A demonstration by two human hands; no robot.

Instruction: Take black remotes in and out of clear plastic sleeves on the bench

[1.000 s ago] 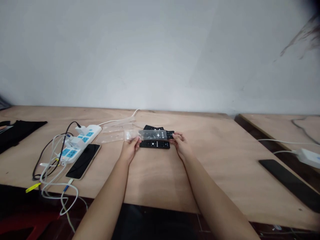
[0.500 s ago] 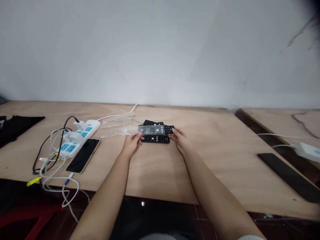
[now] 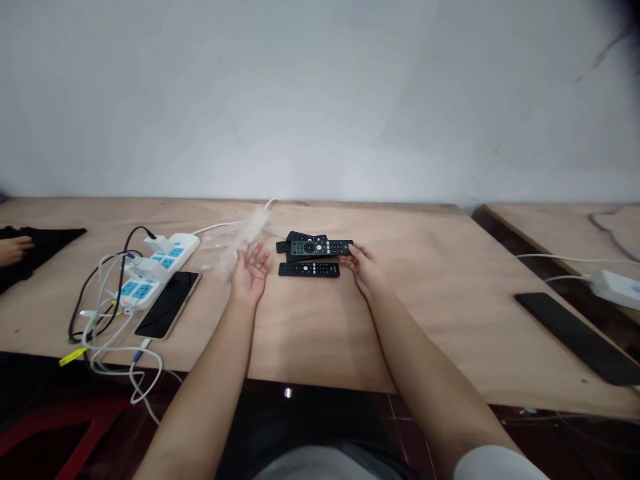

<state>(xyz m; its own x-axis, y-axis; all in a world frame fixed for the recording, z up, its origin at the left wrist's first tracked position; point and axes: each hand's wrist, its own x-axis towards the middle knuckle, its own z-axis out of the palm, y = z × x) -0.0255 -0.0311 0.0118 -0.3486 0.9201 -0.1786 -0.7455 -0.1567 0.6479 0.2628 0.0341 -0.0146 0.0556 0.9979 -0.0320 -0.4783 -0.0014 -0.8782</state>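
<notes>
My right hand grips the right end of a black remote control, raised over other remotes. Beneath and behind it, more black remotes lie crossed on the table, partly hidden. One remote lies apart, just in front of them. To the left, my left hand is palm up with fingers spread and nothing gripped. Clear plastic sleeves lie crumpled just behind its fingers; one stands up, and whether it touches them I cannot tell.
At left, a white power strip carries plugs and tangled cables, beside a phone. Another person's hand rests by black cloth. A dark flat object lies at right, near a gap before another table.
The plastic sleeve has come off the remote and moved left. My left hand has shifted left and opened. My right hand still holds the remote, now bare.
</notes>
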